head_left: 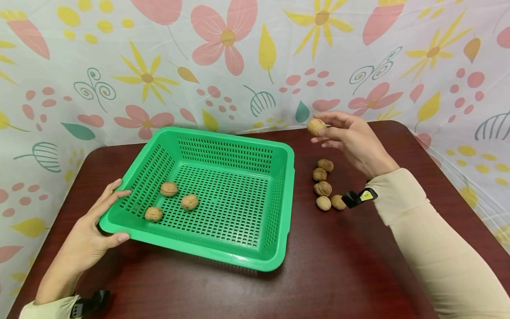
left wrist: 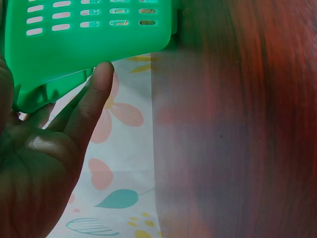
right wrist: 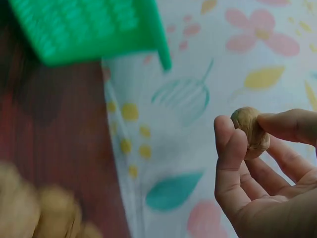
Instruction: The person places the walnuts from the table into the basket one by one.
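Note:
My right hand (head_left: 350, 139) pinches a walnut (head_left: 316, 127) between thumb and fingers, raised over the back right of the table. The right wrist view also shows this walnut (right wrist: 251, 131) at the fingertips. A green plastic basket (head_left: 215, 259) with slotted walls stands to the left. My left hand (head_left: 85, 232) grips its left front corner, thumb by the front rim and fingers over the left side. Inside the basket, three walnuts (one is this walnut (head_left: 189, 202)) lie toward the left. Several more walnuts (head_left: 322, 188) sit on the table right of the basket, below my right hand.
The dark reddish-brown table (head_left: 326, 266) has rounded back corners. Behind it and along both sides hangs a white cloth (head_left: 239, 102) printed with flowers and leaves. A black strap device (head_left: 358, 197) on my right wrist overlaps one table walnut in the head view.

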`<state>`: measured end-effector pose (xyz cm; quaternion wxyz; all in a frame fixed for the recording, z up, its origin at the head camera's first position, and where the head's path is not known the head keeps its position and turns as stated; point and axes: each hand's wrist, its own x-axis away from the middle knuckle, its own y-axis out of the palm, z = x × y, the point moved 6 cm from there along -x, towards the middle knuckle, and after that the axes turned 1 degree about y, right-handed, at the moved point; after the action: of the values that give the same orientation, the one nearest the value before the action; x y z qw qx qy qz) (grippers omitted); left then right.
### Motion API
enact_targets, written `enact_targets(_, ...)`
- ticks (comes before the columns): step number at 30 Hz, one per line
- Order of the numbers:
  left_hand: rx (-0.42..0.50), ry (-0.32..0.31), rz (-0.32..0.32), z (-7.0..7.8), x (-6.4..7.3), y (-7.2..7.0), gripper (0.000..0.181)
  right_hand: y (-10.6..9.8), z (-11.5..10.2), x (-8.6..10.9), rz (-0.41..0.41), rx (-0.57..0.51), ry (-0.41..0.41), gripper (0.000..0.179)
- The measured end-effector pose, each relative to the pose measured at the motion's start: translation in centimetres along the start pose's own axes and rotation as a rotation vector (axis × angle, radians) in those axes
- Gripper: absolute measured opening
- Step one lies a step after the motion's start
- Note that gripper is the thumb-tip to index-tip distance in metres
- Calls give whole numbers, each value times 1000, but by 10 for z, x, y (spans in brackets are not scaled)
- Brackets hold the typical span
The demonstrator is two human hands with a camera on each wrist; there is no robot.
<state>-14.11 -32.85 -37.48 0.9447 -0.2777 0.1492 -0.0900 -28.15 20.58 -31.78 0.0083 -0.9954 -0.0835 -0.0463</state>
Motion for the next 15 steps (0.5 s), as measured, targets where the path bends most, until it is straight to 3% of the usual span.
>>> enact_targets(7,-2,0,2,1,0,0,87,57,-27,-12,-103,-5,-37,38)
enact_targets(15,-4,-8,-2,-1,1,-1,87,127,-41,-25,-228,8,-49,39)
